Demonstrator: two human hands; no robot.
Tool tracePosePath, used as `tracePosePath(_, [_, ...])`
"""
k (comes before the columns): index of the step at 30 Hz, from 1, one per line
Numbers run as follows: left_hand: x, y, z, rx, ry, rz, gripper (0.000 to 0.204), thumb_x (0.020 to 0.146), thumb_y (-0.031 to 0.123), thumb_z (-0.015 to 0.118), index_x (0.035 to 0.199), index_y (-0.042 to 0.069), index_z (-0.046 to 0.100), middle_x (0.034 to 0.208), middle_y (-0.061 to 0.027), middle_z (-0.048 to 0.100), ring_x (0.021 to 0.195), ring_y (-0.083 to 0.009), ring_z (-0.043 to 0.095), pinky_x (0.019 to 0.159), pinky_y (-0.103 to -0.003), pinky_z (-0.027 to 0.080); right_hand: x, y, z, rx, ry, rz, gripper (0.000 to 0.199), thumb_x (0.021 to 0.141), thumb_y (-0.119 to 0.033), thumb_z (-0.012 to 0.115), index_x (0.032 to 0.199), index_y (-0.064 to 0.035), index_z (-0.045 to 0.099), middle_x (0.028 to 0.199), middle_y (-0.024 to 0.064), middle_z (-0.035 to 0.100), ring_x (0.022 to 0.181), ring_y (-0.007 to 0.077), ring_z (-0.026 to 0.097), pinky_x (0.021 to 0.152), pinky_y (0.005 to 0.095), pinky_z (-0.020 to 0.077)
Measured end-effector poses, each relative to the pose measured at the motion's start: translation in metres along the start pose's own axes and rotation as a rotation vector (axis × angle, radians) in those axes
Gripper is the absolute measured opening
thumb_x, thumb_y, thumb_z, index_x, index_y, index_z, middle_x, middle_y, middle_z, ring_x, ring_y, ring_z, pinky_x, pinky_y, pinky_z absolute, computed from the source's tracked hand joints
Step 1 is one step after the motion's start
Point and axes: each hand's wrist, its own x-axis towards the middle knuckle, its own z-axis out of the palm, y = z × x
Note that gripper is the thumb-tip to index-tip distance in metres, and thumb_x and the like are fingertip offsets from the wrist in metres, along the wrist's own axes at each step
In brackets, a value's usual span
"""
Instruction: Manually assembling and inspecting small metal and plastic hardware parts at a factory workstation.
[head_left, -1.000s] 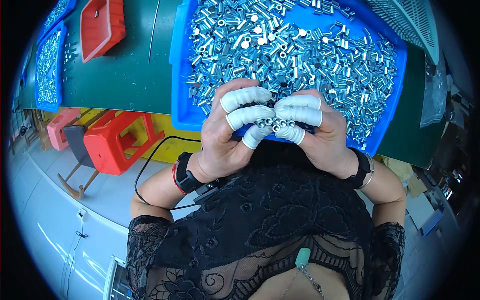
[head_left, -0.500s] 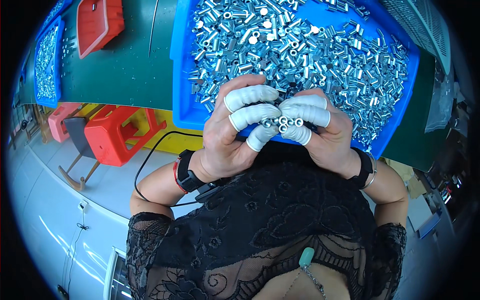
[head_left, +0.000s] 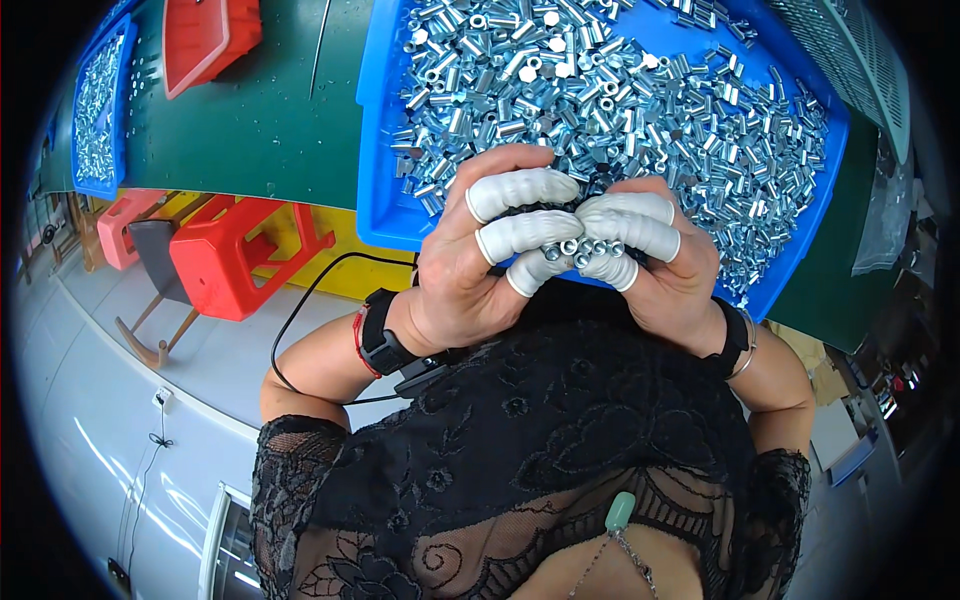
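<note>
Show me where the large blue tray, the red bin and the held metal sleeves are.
Large blue tray (head_left: 377, 150): head view, on its left side wall.
Red bin (head_left: 240, 30): head view, on its right side wall.
Held metal sleeves (head_left: 585, 247): head view, on their clustered ends.

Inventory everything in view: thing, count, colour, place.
table: one, green, across top
large tray: one, blue, on table
smaller tray: at least one, blue, far left
loose metal pieces: uncountably many, silver, in trays
bin: one, red, upper left
rod: one, grey, right of bin
basket: one, grey-green, upper right
plastic bag: one, clear, right
stools: two, red and pink, left
chair: one, dark, between stools
held metal pieces: several, silver, centre
top: one, black, bottom
pendant: one, green, lower centre
wristbands: two, black, on wrists
left hand: one, white-covered fingers, centre
right hand: one, white-covered fingers, centre
</note>
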Motion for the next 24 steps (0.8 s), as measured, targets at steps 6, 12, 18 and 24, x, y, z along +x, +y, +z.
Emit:
tracePosePath(6, [0.0002,0.0010,0.0000,-0.008,0.001,-0.026,0.020,0.077,0.011,0.066,0.095,0.003,0.061,0.104,-0.0141,0.058,0.105,-0.0349,0.051,0.086,-0.042,0.041,-0.0005,-0.0014,0.0001,-0.014,0.005,0.011,0.028,0.068,-0.011,0.074,0.094,-0.0064,0.065,0.093,0.0050,0.065,0.083,0.0238,0.059,0.073,0.0311,0.0471])
tracePosePath(12, [-0.0006,0.0002,0.0001,-0.015,0.014,-0.027,0.020,0.076,0.010,0.067,0.094,0.003,0.061,0.105,-0.0139,0.058,0.105,-0.0348,0.051,0.085,-0.042,0.042,0.0001,-0.0023,-0.0006,-0.039,-0.002,0.010,0.028,0.068,-0.012,0.074,0.094,-0.0063,0.065,0.092,0.0051,0.065,0.083,0.0237,0.059,0.074,0.0312,0.0470])
tracePosePath(18, [0.0007,0.0007,-0.0015,-0.010,-0.003,-0.024,0.020,0.075,0.008,0.067,0.094,0.003,0.062,0.105,-0.0138,0.058,0.106,-0.0348,0.051,0.086,-0.041,0.042,0.0009,-0.0027,-0.0017,-0.067,-0.008,-0.006,0.028,0.068,-0.013,0.074,0.094,-0.0061,0.065,0.092,0.0049,0.065,0.082,0.0236,0.059,0.074,0.0314,0.0470])
tracePosePath(24, [0.0005,0.0015,-0.0016,-0.023,-0.002,-0.039,0.020,0.075,0.008,0.067,0.094,0.003,0.061,0.105,-0.0142,0.058,0.106,-0.0350,0.050,0.087,-0.042,0.041,0.0010,-0.0036,-0.0008,-0.068,0.003,-0.004,0.028,0.068,-0.013,0.074,0.093,-0.0061,0.065,0.092,0.0048,0.065,0.082,0.0236,0.060,0.074,0.0313,0.0470])
